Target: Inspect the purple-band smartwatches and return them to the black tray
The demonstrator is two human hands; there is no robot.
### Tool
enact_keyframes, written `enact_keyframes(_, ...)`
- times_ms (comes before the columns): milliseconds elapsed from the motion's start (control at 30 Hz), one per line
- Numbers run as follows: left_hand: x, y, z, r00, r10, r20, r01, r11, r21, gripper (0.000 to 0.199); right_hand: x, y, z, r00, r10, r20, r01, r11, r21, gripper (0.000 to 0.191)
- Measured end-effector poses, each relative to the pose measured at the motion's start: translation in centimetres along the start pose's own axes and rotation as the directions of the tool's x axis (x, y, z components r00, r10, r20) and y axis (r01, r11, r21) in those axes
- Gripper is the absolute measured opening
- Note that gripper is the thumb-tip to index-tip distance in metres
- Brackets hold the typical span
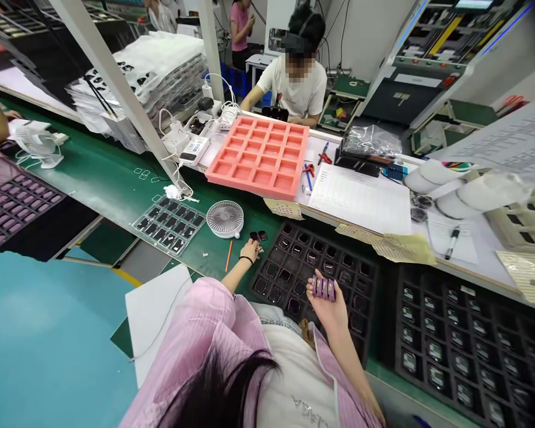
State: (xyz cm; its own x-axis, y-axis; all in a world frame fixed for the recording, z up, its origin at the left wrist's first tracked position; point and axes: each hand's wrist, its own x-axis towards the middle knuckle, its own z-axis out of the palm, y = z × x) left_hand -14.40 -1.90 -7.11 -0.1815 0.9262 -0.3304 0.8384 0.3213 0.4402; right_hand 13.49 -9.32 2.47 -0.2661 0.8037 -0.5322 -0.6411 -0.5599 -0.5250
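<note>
Cupping a row of purple pieces in the right hand at 5 o'clock, palm up, fingers curled round and partly hidden behind them. Looking like four in the row, honestly too small for reading any markings. Reaching with the left hand to 7 o'clock, fingertips down by some small dark parts on the green bench; can't tell pinching from just touching. Seeing the black tray at 4 o'clock only in part, thanks to the right hand and forearm over it. Also spotting a white fan at 9, an orange stick at 8 and a coral tray at 12, blocking the lower body of a co-worker. Losing a second black tray to murk, farther out at 4. Getting blocked by dark hair near 6–7, too.
</note>
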Motion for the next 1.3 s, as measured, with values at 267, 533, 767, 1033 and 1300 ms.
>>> enact_keyframes(267, 1.2, -0.4, 1.0, 0.998, 0.033, 0.051, -0.038, 0.995, 0.093, 0.014, 0.2, 0.3, 0.7, 1.000, 0.003, 0.003, -0.002, 0.999, -0.035, 0.035)
enact_keyframes(533, 1.6, 0.1, 0.7, 0.998, 0.024, 0.054, -0.031, 0.990, 0.137, 0.017, 0.3, -0.1, 1.7, 0.998, -0.064, 0.025, 0.067, 0.992, -0.111, 0.036)
enact_keyframes(767, 1.0, 0.4, 0.5, 0.999, -0.004, 0.048, -0.001, 0.994, 0.106, 0.020, 0.3, -0.5, 2.5, 0.998, -0.068, 0.010, 0.069, 0.996, -0.063, 0.034)
enact_keyframes(1033, 0.2, 1.9, -1.7, 1.000, -0.007, 0.004, 0.007, 0.990, -0.140, 0.013, 0.2, -0.9, 3.1, 0.993, -0.114, 0.039, 0.118, 0.989, -0.095, 0.034)
enact_keyframes(1300, -5.8, 9.8, -3.8, 0.952, 0.304, -0.027, -0.258, 0.757, -0.600, 0.030, 0.2, -1.4, 5.2, 0.957, -0.290, -0.008, 0.287, 0.952, -0.110, 0.032)
